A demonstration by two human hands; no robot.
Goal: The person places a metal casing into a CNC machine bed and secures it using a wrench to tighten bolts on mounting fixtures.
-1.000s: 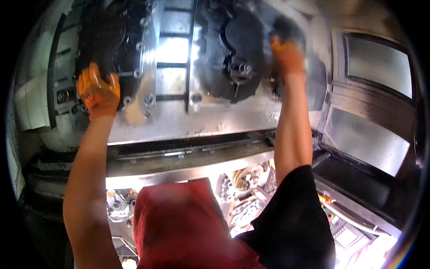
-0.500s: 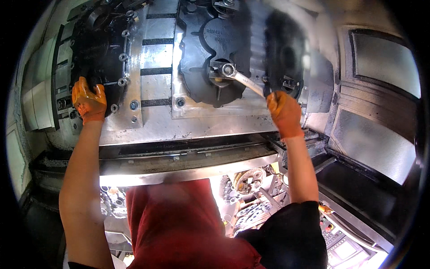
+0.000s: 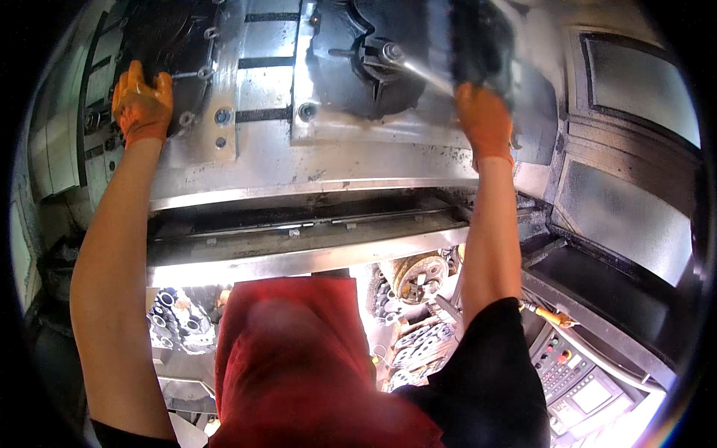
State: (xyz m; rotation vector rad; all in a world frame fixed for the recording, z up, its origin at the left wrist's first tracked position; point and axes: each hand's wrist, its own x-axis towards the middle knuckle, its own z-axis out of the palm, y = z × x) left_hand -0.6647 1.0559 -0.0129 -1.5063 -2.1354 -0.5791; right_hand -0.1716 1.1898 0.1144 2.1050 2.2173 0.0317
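Observation:
My right hand (image 3: 485, 123), in an orange glove, is closed around the handle of a steel wrench (image 3: 427, 75). The wrench's ring end fits over a nut (image 3: 390, 52) on a clamp at the lower part of a dark metal casting (image 3: 418, 26). My left hand (image 3: 142, 107), gloved in orange too, has its fingers apart. It rests against the lower left part of another dark casting (image 3: 168, 37) and grips nothing visible. Both castings sit on bright metal fixture plates (image 3: 314, 131).
A metal ledge (image 3: 306, 265) runs below the fixture. Slotted plate (image 3: 265, 89) lies between the castings. Windowed panels (image 3: 635, 86) stand at the right, with a control panel (image 3: 579, 381) lower right. Metal parts (image 3: 179, 321) and a round, rusty-looking part (image 3: 420, 280) are below.
The whole view has shifted, so fixture and hands appear higher in the picture. Relative to the nut, the wrench and my right hand look nearly unchanged. My left hand stays on its casting.

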